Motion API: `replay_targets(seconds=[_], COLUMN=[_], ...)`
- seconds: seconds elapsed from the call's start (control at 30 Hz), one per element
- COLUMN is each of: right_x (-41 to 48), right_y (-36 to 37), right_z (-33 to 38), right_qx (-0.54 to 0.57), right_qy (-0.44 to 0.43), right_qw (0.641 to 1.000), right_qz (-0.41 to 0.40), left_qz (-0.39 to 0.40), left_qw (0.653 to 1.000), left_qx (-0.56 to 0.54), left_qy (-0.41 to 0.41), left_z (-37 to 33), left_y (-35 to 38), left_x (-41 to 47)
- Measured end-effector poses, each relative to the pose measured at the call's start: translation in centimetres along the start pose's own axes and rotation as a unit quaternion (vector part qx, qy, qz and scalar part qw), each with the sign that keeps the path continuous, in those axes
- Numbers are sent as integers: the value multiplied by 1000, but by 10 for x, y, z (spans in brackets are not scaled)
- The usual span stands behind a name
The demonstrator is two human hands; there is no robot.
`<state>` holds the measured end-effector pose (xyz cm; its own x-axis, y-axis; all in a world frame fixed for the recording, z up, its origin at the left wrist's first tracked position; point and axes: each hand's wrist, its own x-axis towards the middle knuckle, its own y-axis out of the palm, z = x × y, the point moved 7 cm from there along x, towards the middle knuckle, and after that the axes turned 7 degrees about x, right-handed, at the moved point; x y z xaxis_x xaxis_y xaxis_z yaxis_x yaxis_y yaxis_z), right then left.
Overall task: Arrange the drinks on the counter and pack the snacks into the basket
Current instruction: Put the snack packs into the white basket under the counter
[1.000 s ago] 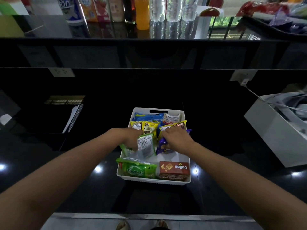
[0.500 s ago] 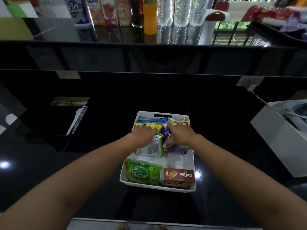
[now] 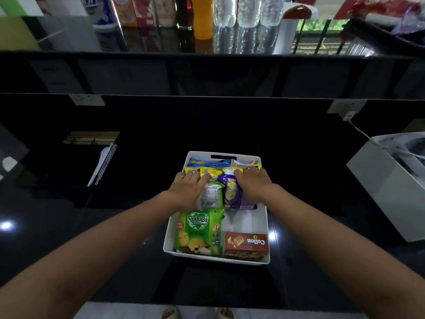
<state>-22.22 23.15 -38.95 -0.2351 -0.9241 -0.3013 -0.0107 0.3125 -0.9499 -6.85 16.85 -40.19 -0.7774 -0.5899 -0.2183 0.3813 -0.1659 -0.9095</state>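
Here both hands lie flat, fingers spread, gripping nothing: left hand on the yellow packets, right hand beside it, nearer the purple pouch lying lengthwise in the white basket.

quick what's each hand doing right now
Left hand: open, fingers resting on the yellow packets.
Right hand: open, pressing on the purple packet.

I am counting one white basket, two green packets, one purple, two yellow, one blue and one brown box. Up on the counter three clear bottles and one orange bottle are standing.
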Motion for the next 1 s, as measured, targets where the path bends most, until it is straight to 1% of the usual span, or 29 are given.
replay_targets(seconds=[0.1, 0.17, 0.33, 0.47, 0.57, 0.67, 0.77, 0.87, 1.0], right_x=[2, 0, -9, -20, -30, -36, -36, -33, -33], right_y=[1, 6, 11, 5, 4, 0, 4, 7, 7], right_z=[4, 5, 6, 2, 5, 12, 18, 20, 20], right_qx=[-21, -28, -23, 5, 43, 81, 94, 107, 130], right_qy=[3, 14, 21, 27, 39, 42, 29, 17, 11], right_qw=[1000, 999, 999, 995, 991, 984, 984, 984, 982], right_qz=[9, 6, -32, -95, -122, -151, -146, -141, -136], left_qz=[-53, -73, -65, -57, -58, -58, -67, -75, -119], left_qw=[998, 996, 995, 996, 997, 996, 994, 992, 985], left_qx=[16, 24, 52, 56, 42, 12, -18, -46, -85], left_qy=[-21, -35, -54, -39, -42, -63, -87, -90, -94], left_z=[-2, -2, -6, -7, -6, 0, 7, 6, 2], left_y=[2, 4, 3, 1, -2, -8, -16, -22, -26], left_x=[-2, -2, 3, 6, 4, 1, -7, -17, -29])
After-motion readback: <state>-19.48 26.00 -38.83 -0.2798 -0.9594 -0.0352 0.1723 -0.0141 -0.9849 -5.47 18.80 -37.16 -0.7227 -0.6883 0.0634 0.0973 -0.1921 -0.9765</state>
